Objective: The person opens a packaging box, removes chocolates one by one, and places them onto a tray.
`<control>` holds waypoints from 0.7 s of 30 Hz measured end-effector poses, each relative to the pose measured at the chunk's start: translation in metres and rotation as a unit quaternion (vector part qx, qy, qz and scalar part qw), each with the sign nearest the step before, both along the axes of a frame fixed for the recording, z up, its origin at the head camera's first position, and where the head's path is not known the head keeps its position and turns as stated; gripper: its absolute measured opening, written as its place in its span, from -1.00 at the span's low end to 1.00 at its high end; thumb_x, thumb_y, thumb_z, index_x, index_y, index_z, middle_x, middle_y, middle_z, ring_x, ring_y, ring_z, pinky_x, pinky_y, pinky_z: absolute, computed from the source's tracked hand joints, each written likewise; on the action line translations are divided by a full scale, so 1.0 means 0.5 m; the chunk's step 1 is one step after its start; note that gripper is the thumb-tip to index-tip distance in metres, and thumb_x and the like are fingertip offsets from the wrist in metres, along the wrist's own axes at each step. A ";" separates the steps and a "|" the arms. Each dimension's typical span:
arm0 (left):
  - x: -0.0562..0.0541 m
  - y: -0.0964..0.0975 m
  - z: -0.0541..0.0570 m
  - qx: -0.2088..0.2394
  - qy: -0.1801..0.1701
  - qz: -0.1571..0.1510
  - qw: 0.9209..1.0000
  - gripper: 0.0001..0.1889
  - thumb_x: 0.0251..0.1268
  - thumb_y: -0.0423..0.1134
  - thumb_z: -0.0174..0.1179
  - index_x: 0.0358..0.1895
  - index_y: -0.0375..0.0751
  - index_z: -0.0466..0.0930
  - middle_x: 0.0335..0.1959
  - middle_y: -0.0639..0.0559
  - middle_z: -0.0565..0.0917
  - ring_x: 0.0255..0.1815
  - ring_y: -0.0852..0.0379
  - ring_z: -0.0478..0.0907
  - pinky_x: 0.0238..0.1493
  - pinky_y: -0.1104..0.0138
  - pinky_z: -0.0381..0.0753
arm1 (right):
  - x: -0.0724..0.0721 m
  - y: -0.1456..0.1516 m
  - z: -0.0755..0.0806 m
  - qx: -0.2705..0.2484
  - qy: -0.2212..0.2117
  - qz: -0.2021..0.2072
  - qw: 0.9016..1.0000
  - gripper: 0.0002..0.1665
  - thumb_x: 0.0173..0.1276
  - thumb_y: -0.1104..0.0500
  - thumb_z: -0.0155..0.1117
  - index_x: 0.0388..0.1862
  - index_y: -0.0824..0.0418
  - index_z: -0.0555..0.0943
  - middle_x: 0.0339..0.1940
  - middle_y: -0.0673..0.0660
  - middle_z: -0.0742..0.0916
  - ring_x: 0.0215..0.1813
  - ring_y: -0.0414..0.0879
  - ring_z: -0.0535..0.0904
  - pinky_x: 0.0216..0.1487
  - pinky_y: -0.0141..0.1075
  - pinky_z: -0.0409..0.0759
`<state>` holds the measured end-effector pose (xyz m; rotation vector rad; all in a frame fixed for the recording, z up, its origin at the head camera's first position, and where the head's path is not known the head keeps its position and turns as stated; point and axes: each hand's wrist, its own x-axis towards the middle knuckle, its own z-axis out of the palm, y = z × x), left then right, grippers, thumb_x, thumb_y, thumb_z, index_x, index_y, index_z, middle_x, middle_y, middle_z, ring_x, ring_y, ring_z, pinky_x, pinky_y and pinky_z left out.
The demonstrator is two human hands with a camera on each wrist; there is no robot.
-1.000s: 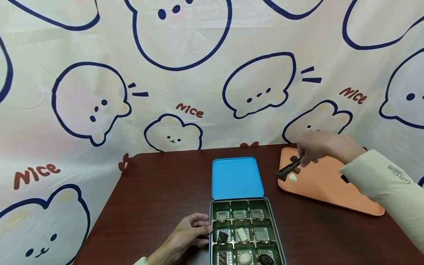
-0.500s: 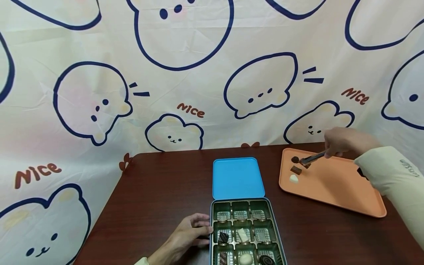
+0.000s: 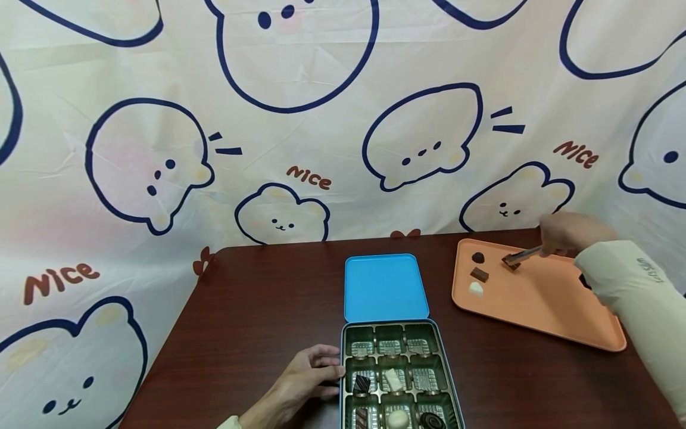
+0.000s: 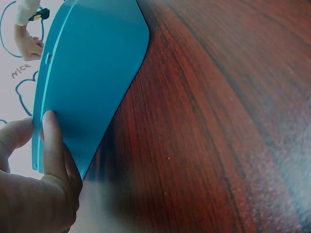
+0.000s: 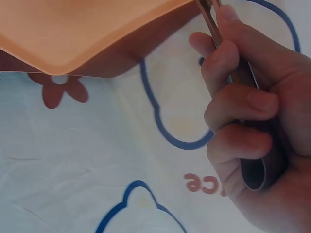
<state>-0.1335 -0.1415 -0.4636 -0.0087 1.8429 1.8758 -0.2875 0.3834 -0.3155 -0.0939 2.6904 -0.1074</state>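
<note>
Near edge: left hand (image 3: 300, 381) rests flat against the chocolate tin (image 3: 398, 375), fingers straight on its left wall. Bare table (image 3: 257, 310) lies open to its left. Farther right, right hand (image 3: 568, 232) grips tongs (image 3: 522, 256) pinching a brown chocolate (image 3: 510, 264) above the orange tray (image 3: 541, 304), near its back rim.

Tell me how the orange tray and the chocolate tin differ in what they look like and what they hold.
The orange tray is flat and undivided; the chocolate tin has square compartments and a blue lid lying open behind it. The tray's chocolates lie loose near its left end; the tin's sit one per compartment. The left hand touches the tin; the right hand holds tongs over the tray. Both rest on the table.
</note>
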 end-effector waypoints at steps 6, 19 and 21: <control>0.001 0.000 0.002 -0.001 -0.003 0.000 1.000 -0.47 0.25 -0.42 0.31 0.25 -0.51 0.36 -0.01 -0.18 0.58 -0.20 0.12 0.63 -0.25 0.27 0.76 | 0.003 0.015 -0.018 -0.012 -0.007 -0.031 0.999 -0.68 0.30 0.14 0.38 -0.63 0.16 0.55 -0.60 0.08 0.58 -0.54 -0.08 0.44 -0.53 -0.32 0.37; 0.001 0.002 0.002 0.000 -0.005 0.002 1.000 -0.47 0.25 -0.44 0.30 0.25 -0.52 0.36 -0.02 -0.18 0.58 -0.20 0.11 0.63 -0.22 0.23 0.77 | -0.006 0.021 -0.022 -0.003 -0.006 -0.037 0.999 -0.68 0.27 0.11 0.43 -0.59 0.19 0.56 -0.57 0.10 0.60 -0.50 -0.05 0.49 -0.51 -0.30 0.44; 0.001 0.001 0.002 0.001 -0.005 0.002 1.000 -0.47 0.25 -0.44 0.29 0.25 -0.52 0.36 -0.02 -0.18 0.58 -0.20 0.12 0.63 -0.23 0.24 0.77 | -0.002 0.009 -0.011 0.001 0.030 -0.014 0.999 -0.67 0.25 0.13 0.44 -0.61 0.19 0.53 -0.61 0.07 0.58 -0.54 -0.08 0.46 -0.52 -0.32 0.39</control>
